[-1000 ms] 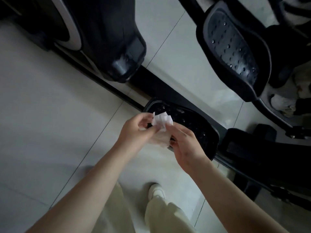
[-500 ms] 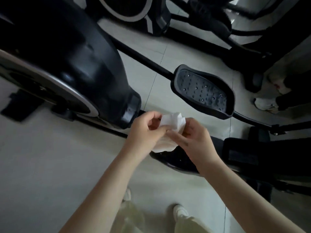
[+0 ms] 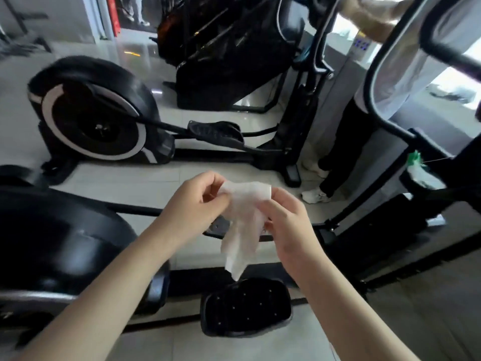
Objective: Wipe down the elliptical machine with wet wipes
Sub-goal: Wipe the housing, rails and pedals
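A white wet wipe (image 3: 243, 227) hangs partly unfolded between my hands at the centre of the head view. My left hand (image 3: 194, 204) pinches its upper left edge. My right hand (image 3: 286, 225) pinches its upper right edge. Below the wipe lies a black studded pedal (image 3: 246, 307) of the near elliptical machine, whose black flywheel housing (image 3: 54, 246) fills the lower left. Black handlebar tubes (image 3: 372, 84) of this machine rise at the right.
A second elliptical with a white-ringed flywheel (image 3: 93, 118) and its own pedal (image 3: 216, 131) stands behind on the tiled floor (image 3: 130, 178). Another person in black trousers (image 3: 343, 142) and white shoes stands at the right. A green-capped bottle (image 3: 419, 168) sits in a holder.
The view has tilted up from the floor, bringing the second machine and the other person into sight. The wipe has opened from a small wad into a hanging sheet between my hands.
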